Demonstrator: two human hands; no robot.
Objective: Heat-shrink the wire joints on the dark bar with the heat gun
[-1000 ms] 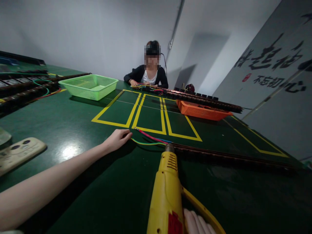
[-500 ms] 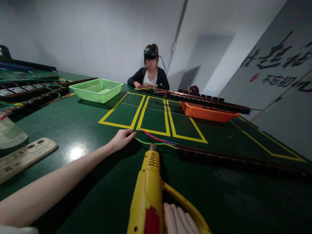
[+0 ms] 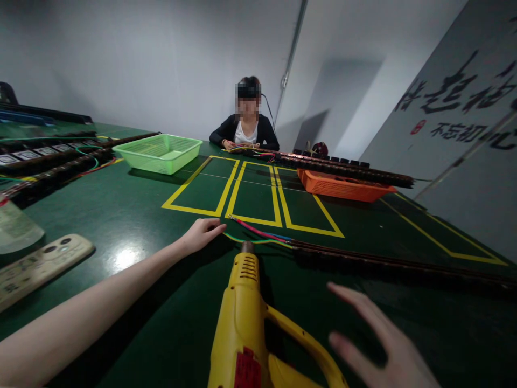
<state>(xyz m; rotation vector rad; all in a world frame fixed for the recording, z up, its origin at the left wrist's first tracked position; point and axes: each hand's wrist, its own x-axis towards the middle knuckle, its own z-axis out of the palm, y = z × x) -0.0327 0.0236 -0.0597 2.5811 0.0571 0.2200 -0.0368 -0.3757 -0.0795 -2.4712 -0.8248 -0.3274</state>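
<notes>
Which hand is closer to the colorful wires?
Left. The left hand rests on the table right beside the end of the wires, maybe touching them. The right hand is open near the yellow heat gun, well back from the wires.

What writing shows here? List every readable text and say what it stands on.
"不忘初心" in small black characters, beside a red seal too small to read, on the grey wall panel.
Large black brush characters above them on the same panel: cut off and too slanted to read.
Red label on the yellow heat gun: blurred, unreadable.
</notes>
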